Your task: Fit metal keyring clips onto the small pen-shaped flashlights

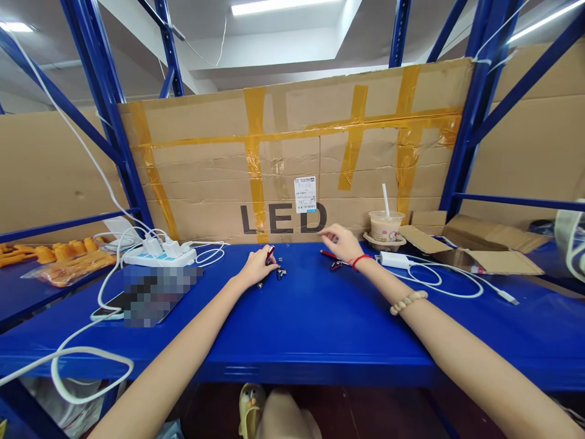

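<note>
My left hand [258,267] is closed with thumb and fingers around a small dark red stick-like piece [270,251], whose upper end shows. Just right of it on the blue tabletop [292,323] lie several small dark and silver parts [280,274]. A small round metal bit [260,285] sits below that hand. My right hand [342,242] is held over the table with loosely bent fingers, apart from each other, and nothing visible in them. Under it lie a slim red stick-like piece [327,253] and small dark red parts [336,266].
A tall cardboard sheet [214,177] stands behind the table. To the right are a drink cup with a straw [386,227], a white adapter with cable [395,261] and cardboard pieces [498,262]. A power strip [159,256], phone [114,303] and cables are at left.
</note>
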`<state>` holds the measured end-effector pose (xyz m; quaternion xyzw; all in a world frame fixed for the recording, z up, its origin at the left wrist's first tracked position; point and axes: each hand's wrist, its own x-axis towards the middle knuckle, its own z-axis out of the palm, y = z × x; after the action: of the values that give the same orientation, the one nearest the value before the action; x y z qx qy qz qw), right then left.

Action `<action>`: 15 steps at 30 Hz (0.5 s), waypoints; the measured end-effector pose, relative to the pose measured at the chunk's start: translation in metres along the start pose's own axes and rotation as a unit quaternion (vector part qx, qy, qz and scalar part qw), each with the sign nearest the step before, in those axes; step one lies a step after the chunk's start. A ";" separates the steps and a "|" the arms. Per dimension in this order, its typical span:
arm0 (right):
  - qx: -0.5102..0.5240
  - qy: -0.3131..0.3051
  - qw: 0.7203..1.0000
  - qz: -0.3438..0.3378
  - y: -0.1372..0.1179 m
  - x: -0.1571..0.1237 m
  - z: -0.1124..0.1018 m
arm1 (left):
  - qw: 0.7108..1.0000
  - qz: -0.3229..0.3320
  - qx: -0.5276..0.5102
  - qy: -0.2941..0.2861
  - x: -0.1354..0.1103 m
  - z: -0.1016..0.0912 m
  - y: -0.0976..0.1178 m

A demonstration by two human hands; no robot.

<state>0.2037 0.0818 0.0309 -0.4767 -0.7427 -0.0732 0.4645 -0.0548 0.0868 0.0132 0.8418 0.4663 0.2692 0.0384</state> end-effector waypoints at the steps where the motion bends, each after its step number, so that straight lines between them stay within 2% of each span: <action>1: -0.008 0.033 0.999 0.041 0.006 0.001 -0.005 | 1.000 0.003 0.000 0.003 -0.001 0.000 0.001; 3: -0.039 0.060 0.990 0.122 0.017 0.001 -0.013 | 1.000 0.002 0.009 0.021 -0.003 0.000 0.004; 4: -0.060 0.049 0.985 0.152 0.022 -0.001 -0.017 | 0.999 0.000 0.016 0.032 -0.003 0.000 0.007; 7: -0.102 -0.079 0.971 0.201 0.033 -0.010 -0.022 | 0.998 -0.003 0.032 0.057 -0.006 -0.002 0.015; 10: -0.102 -0.202 0.947 0.228 0.037 -0.018 -0.020 | 0.996 -0.004 0.047 0.072 -0.008 -0.004 0.018; 12: -0.094 -0.231 0.942 0.226 0.038 -0.021 -0.017 | 0.995 -0.002 0.067 0.075 -0.009 -0.004 0.018; 15: -0.087 -0.231 0.945 0.216 0.040 -0.022 -0.011 | 0.994 0.004 0.088 0.070 -0.010 -0.004 0.016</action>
<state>0.2444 0.0828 0.0068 -0.6680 -0.6996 0.0762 0.2418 -0.0488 0.0696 0.0170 0.8227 0.4867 0.2853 -0.0699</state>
